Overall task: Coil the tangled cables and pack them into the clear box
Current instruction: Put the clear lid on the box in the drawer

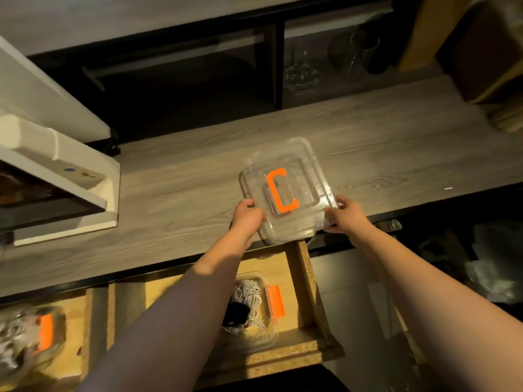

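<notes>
Hands hold a clear lid with an orange handle (pixel 281 190).
Left hand (pixel 248 217) and right hand (pixel 345 214) grip the clear lid (pixel 285 188) mid-frame on the wooden counter (pixel 175 179). Clear box (pixel 254 309) with cables (pixel 249 295) sits below, bottom middle.

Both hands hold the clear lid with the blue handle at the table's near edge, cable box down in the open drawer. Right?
Not quite: the handle is orange, not blue, as the head view shows. The rest holds: the left hand and right hand hold the clear lid at the table near edge, and the cable box sits in the open drawer below.
</notes>
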`<state>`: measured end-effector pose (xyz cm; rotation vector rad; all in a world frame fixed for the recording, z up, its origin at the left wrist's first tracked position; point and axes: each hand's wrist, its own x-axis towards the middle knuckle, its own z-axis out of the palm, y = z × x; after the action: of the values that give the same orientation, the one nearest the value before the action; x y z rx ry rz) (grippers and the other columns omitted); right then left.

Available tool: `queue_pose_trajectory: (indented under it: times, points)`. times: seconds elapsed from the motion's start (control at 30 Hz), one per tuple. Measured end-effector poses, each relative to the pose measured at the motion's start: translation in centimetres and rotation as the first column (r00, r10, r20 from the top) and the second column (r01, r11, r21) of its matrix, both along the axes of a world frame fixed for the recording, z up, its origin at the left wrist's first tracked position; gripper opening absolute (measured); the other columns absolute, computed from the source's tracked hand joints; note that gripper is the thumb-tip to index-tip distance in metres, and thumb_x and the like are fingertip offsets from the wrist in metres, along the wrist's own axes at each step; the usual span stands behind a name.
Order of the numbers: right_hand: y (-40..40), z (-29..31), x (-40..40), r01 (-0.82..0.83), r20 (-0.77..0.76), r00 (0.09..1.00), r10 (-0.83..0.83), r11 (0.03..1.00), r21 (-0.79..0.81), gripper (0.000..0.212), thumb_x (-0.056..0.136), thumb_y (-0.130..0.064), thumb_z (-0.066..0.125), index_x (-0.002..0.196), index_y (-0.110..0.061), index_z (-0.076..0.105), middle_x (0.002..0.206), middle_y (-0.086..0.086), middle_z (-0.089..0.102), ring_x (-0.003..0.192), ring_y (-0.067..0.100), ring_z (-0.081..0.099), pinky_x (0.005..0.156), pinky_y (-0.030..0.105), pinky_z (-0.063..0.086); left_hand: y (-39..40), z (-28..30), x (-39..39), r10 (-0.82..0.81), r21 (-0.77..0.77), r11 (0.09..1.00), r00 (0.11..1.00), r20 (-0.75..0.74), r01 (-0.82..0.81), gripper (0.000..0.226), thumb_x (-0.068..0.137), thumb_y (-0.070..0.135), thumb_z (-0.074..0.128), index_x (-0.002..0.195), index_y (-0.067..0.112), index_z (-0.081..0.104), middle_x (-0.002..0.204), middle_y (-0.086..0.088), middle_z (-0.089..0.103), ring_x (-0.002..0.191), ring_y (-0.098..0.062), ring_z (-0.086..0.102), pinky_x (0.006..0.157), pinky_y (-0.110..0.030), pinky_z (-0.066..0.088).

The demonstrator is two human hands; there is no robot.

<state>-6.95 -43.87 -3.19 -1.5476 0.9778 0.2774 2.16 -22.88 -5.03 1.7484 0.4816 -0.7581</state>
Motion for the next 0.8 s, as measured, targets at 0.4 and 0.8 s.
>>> queue_pose_trajectory:
  times: [0.4, 0.8]
  points:
    - [5.2, 2.5, -0.4, -0.662, 0.002, 0.726, 0.687, 0.7, -0.269, 0.037, 0.096, -0.008, 0.061, 0.133, -0.016, 0.06, 0.089, -0.001, 0.057, 0.075, 0.012, 0.055, 0.077, 0.028, 0.047, 16.8, 4.1, -4.0, -0.152, 0.039, 0.988, 0.981, 0.123, 0.148, 0.028, 0.087, -0.005, 0.069, 0.109, 0.012, 0.063, 0.068, 0.0, 0.068, 0.065, -0.009, 0.065, 0.056, -0.016, 0.049]
    - [16.7, -3.5, -10.5, -0.45, -0.003, 0.892, 0.452, 0.889, -0.081, 0.019, 0.096, -0.019, 0.062, 0.114, -0.014, 0.063, 0.088, 0.009, 0.073, 0.08, 0.025, 0.072, 0.078, 0.044, 0.061, 26.3, 0.3, -16.9, 0.196, 0.034, 0.98, 0.979, -0.057, -0.195, 0.024, 0.092, -0.005, 0.063, 0.113, 0.006, 0.059, 0.088, -0.015, 0.066, 0.063, -0.016, 0.062, 0.054, -0.021, 0.052]
